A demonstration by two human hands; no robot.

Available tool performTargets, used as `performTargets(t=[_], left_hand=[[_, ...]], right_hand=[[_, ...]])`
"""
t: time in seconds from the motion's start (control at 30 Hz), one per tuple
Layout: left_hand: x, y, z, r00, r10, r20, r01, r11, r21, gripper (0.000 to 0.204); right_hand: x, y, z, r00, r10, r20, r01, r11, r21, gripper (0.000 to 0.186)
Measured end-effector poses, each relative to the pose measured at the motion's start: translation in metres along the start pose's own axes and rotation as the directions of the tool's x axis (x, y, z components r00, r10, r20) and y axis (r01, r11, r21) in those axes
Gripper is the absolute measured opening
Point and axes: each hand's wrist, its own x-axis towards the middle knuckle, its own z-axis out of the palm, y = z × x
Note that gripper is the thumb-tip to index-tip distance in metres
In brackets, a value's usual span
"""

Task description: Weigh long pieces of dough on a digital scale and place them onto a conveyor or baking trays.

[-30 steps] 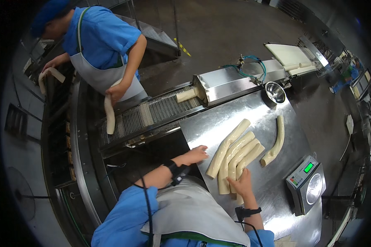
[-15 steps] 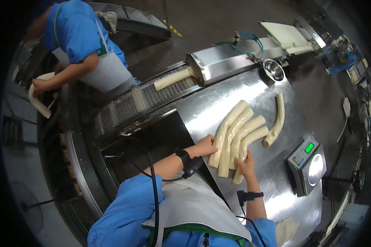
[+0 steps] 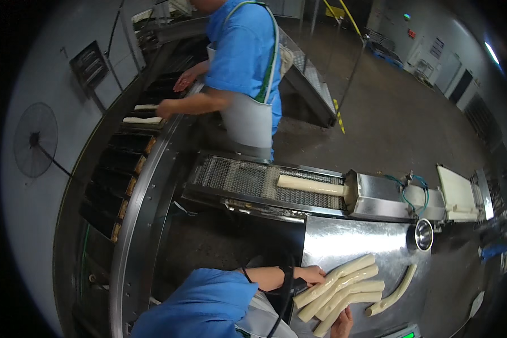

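Note:
Several long, glossy cream-coloured dough rolls (image 3: 343,287) lie side by side in a slanted bunch on the steel table (image 3: 360,234). My left hand (image 3: 311,276) grips the bunch's outer left side, fingers curled against the outermost roll. At its near right side is my right hand (image 3: 342,324), closed around the edge of the nearest roll; its fingers are partly hidden. Apart from the bunch, a single curved roll (image 3: 394,294) lies to the right. Another straight roll (image 3: 310,185) rests on the mesh conveyor (image 3: 231,176), its right end at the mouth of a steel housing (image 3: 383,197).
A steel bowl (image 3: 423,234) stands at the table's far right corner. The green-lit scale (image 3: 405,332) is cut off at the lower edge. Across the conveyor, a co-worker in blue (image 3: 245,56) reaches over a line of dark trays (image 3: 115,166), where pale rolls (image 3: 143,120) lie.
My view has swung left and up, so the table sits lower right. Both my hands stay at the bunch. The co-worker's bent roll has left the hands; pale rolls now lie in the trays.

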Motion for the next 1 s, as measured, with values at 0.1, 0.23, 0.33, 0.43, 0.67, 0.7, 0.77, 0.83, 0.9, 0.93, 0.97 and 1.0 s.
performTargets(t=[0.1, 0.23, 0.33, 0.43, 0.67, 0.7, 0.77, 0.83, 0.9, 0.93, 0.97, 1.0], left_hand=[[0.006, 0.009, -0.003, 0.998, -0.011, 0.067, 0.007, 0.997, 0.072, 0.034], [-0.023, 0.029, 0.012, 0.996, -0.037, 0.083, 0.042, 0.997, -0.069, 0.051], [-0.016, 0.02, 0.013, 0.997, 0.075, -0.024, -0.074, 0.996, 0.048, 0.059], [-0.038, 0.038, 0.024, 0.999, 0.016, -0.037, -0.012, 0.994, 0.109, 0.064], [-0.035, 0.031, 0.032, 0.974, -0.08, -0.214, 0.149, 0.933, 0.327, 0.059], [-0.031, 0.025, 0.032, 0.974, -0.08, -0.211, 0.148, 0.932, 0.331, 0.059], [-0.023, 0.011, 0.032, 0.97, -0.085, -0.228, 0.161, 0.928, 0.336, 0.057], [-0.024, 0.007, 0.031, 0.97, -0.125, -0.206, 0.188, 0.929, 0.32, 0.059], [-0.043, 0.018, 0.025, 0.967, -0.155, -0.203, 0.212, 0.929, 0.303, 0.066], [-0.051, 0.018, 0.02, 0.967, -0.157, -0.203, 0.215, 0.927, 0.307, 0.066], [-0.056, 0.014, 0.015, 0.97, -0.124, -0.21, 0.183, 0.938, 0.294, 0.055], [-0.061, 0.01, 0.008, 0.972, -0.09, -0.217, 0.15, 0.948, 0.28, 0.045]], right_hand=[[0.02, -0.024, 0.024, 0.998, 0.065, -0.002, -0.054, 0.853, 0.518, 0.042], [0.052, -0.012, 0.005, 0.974, 0.194, 0.117, -0.222, 0.711, 0.667, 0.043], [0.062, -0.009, 0.016, 0.991, 0.13, 0.023, -0.126, 0.875, 0.467, 0.045], [0.062, 0.002, 0.021, 0.998, 0.038, -0.056, -0.026, 0.977, 0.21, 0.048], [0.037, 0.009, 0.053, 0.75, -0.621, -0.226, 0.073, 0.417, -0.906, 0.071], [0.032, 0.015, 0.059, 0.801, -0.586, -0.122, 0.14, 0.381, -0.914, 0.078], [0.019, 0.016, 0.079, 0.859, -0.512, 0.007, 0.198, 0.32, -0.927, 0.078], [0.007, 0.015, 0.096, 0.869, -0.472, 0.145, 0.281, 0.231, -0.931, 0.074], [0.008, 0.007, 0.093, 0.864, -0.463, 0.195, 0.31, 0.184, -0.933, 0.07], [0.006, 0.002, 0.09, 0.859, -0.455, 0.236, 0.329, 0.135, -0.935, 0.066], [0.003, -0.006, 0.087, 0.858, -0.454, 0.24, 0.334, 0.136, -0.933, 0.066], [-0.001, -0.015, 0.085, 0.86, -0.421, 0.288, 0.357, 0.094, -0.929, 0.064]])
